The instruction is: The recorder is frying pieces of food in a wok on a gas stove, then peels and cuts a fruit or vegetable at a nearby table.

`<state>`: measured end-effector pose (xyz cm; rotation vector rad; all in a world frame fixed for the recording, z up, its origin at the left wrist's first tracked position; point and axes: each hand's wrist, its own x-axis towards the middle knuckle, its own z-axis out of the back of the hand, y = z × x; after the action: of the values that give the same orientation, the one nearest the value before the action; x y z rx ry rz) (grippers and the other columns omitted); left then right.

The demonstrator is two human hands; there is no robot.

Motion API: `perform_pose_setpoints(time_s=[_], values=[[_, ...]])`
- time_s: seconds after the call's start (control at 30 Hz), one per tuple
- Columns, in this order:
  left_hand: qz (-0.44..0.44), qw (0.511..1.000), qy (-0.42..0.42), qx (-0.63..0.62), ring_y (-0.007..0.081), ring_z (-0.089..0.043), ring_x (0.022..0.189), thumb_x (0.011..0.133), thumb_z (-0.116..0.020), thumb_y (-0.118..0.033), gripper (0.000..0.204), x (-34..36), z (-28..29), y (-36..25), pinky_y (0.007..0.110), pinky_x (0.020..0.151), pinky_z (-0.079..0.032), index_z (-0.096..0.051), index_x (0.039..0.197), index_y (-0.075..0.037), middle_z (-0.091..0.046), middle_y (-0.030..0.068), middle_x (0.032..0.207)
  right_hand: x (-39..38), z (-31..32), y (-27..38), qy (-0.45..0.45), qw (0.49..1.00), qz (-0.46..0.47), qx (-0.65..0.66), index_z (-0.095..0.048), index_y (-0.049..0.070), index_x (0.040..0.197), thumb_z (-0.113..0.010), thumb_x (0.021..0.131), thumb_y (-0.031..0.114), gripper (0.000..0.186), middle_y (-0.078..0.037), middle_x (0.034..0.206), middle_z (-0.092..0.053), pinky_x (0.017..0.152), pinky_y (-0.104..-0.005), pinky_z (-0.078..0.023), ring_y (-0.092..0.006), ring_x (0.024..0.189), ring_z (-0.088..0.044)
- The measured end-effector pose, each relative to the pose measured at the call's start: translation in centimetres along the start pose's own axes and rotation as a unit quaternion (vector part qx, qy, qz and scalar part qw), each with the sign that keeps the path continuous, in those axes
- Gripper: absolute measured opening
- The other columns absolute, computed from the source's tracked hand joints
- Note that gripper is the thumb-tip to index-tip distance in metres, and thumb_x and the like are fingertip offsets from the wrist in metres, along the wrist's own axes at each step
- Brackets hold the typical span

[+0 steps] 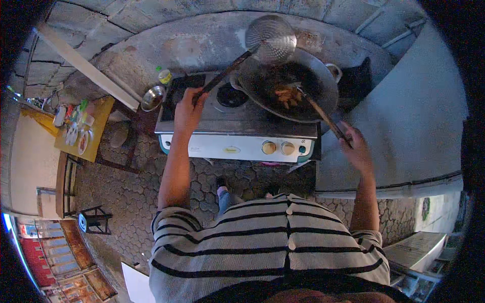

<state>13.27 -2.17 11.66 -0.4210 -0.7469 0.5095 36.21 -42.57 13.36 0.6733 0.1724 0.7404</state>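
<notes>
My left hand [189, 112] is closed round the dark handle of a perforated metal skimmer [270, 38]. The skimmer's round head is up over the far side of a large dark wok [324, 83]. In my right hand [355, 146] is the wooden handle of a spatula [319, 110], its metal end down in the wok. Against that end lies a small heap of browned food pieces [288, 96]; their kind I cannot make out. The wok sits on the right side of a gas stove [209, 121], and its left burner [232, 96] is uncovered.
A metal bowl [152, 98] and a yellow bottle with a green cap [164, 76] stand left of the stove. Right of it is a large pale surface [399, 136]. A yellow table [99, 136] with plates and packages is farther left, a dark stool [96, 221] below it.
</notes>
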Motion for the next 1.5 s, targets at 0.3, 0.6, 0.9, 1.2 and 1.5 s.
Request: perform_pose_setpoints(time_s=[0.3, 0.6, 0.9, 1.2, 1.5], values=[[0.158, 0.970, -0.116, -0.143, 0.0117, -0.053, 0.071, 0.087, -0.060, -0.024, 0.025, -4.7, 6.3, 11.5, 0.026, 0.064, -0.043, -0.057, 0.097, -0.001, -0.057, 0.0032, 0.076, -0.2, -0.9, 1.1, -0.180, 0.964, 0.036, -0.193, -0.048, 0.009, 0.125, -0.060, 0.081, 0.009, 0.045, -0.015, 0.119, -0.051, 0.093, -0.0399, -0.039, -0.0296, 0.110, -0.049], [0.288, 0.917, -0.212, -0.174, 0.0094, -0.050, 0.067, 0.088, -0.059, -0.029, 0.028, -9.3, 12.7, 28.5, 0.025, 0.061, -0.041, -0.057, 0.094, -0.001, -0.055, 0.0020, 0.075, 1.4, -3.0, 8.3, -0.394, 0.873, 0.107, -0.268, -0.056, 0.006, 0.114, -0.058, 0.081, 0.004, 0.032, -0.014, 0.115, -0.055, 0.093, -0.0418, -0.039, -0.0315, 0.112, -0.048], [0.289, 0.899, -0.235, -0.232, 0.0222, -0.058, 0.078, 0.089, -0.053, -0.038, 0.039, -12.5, 7.4, 44.4, 0.036, 0.068, -0.046, -0.053, 0.104, -0.003, -0.058, 0.0147, 0.094, -0.1, -8.6, 14.4, -0.477, 0.832, 0.118, -0.256, -0.057, 0.003, 0.105, -0.061, 0.081, 0.008, 0.026, -0.013, 0.111, -0.057, 0.092, -0.0435, -0.038, -0.0315, 0.105, -0.051], [0.318, 0.946, -0.061, 0.026, 0.0205, -0.061, 0.080, 0.089, -0.054, -0.035, 0.037, -12.1, 1.2, 52.0, 0.037, 0.068, -0.048, -0.051, 0.109, -0.004, -0.061, 0.0101, 0.092, -3.3, -8.1, 17.6, -0.531, 0.782, 0.041, -0.324, -0.059, 0.004, 0.104, -0.060, 0.081, 0.011, 0.024, -0.011, 0.106, -0.060, 0.090, -0.0409, -0.041, -0.0294, 0.102, -0.053], [0.588, 0.664, -0.049, -0.458, 0.0089, -0.034, 0.037, 0.090, -0.052, -0.033, 0.026, -9.1, 3.0, 50.7, 0.025, 0.030, -0.025, -0.052, 0.088, -0.008, -0.048, -0.0003, 0.060, -4.0, -8.4, 11.8, -0.271, 0.854, -0.203, -0.396, -0.052, 0.015, 0.118, -0.062, 0.078, 0.024, 0.042, -0.009, 0.118, -0.054, 0.088, -0.0478, -0.039, -0.0281, 0.112, -0.048]])
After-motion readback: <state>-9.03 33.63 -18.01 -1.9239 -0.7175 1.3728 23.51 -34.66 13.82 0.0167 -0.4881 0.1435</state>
